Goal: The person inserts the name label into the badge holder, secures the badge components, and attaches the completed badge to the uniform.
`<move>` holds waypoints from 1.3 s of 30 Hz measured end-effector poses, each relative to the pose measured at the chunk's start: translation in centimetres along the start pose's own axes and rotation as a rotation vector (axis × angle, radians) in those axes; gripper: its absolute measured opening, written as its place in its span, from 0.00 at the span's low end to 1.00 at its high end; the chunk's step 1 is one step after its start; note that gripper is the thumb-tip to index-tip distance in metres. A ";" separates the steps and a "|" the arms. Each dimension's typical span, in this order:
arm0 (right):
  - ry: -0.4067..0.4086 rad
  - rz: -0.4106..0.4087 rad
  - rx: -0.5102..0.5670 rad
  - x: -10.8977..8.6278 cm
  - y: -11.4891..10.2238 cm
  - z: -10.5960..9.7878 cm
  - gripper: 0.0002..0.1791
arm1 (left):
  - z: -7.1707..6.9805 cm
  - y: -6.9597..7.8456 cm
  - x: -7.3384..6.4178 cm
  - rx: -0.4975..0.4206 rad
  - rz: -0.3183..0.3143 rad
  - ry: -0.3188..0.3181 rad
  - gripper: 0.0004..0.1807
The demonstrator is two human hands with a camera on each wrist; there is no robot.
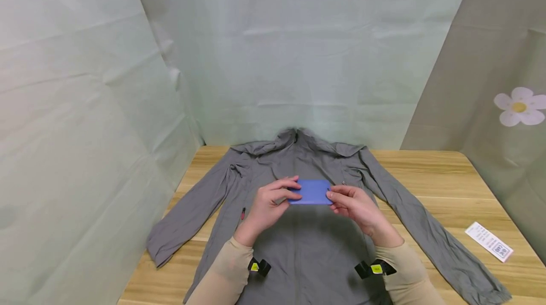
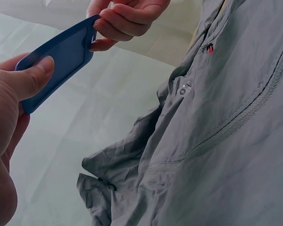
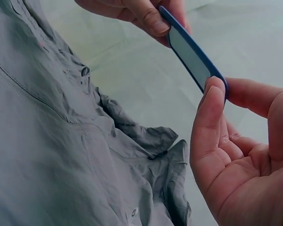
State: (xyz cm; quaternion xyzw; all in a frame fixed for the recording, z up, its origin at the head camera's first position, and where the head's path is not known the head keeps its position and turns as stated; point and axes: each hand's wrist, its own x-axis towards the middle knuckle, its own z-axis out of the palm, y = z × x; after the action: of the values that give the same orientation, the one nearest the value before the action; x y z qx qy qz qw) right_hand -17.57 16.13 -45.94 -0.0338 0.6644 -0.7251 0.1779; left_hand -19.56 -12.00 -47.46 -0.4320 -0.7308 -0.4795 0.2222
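Both hands hold a flat blue card holder (image 1: 314,192) above the middle of a grey jacket (image 1: 307,253). At its left end, my left hand (image 1: 273,199) pinches it between thumb and fingers. My right hand (image 1: 357,208) grips the opposite end by its edge. The left wrist view shows a raised rim around the recessed face of the card holder (image 2: 63,59), with the left thumb pressed on that face. From the right wrist, the card holder (image 3: 191,52) is seen tilted, pale inside its blue frame.
The jacket lies spread on a wooden table (image 1: 431,172), collar toward the back and sleeves out to both sides. A white printed card (image 1: 484,237) lies on the table at the right. Pale cloth hangings (image 1: 298,58) close off the back and sides.
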 end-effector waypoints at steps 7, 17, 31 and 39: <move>0.017 -0.027 -0.012 0.1 0.1 -0.3 0.23 | 0.1 0.1 0.0 0.068 -0.105 -0.004 0.23; 0.076 -0.016 -0.083 -0.2 -0.2 -0.9 0.26 | -0.1 -0.1 0.0 -0.126 -0.485 0.112 0.25; 0.101 -0.048 -0.191 -0.3 -0.3 -0.6 0.24 | -0.4 0.7 0.3 -0.608 -0.917 0.112 0.22; 0.084 -0.089 -0.240 -0.2 -0.2 -0.5 0.25 | -0.4 0.8 0.2 -0.636 -0.950 0.070 0.24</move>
State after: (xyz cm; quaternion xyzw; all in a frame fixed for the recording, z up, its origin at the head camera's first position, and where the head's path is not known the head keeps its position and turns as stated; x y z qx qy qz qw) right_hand -17.55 16.72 -45.77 -0.0540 0.7510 -0.6485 0.1124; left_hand -19.07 -12.12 -46.73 -0.0854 -0.6569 -0.7370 -0.1344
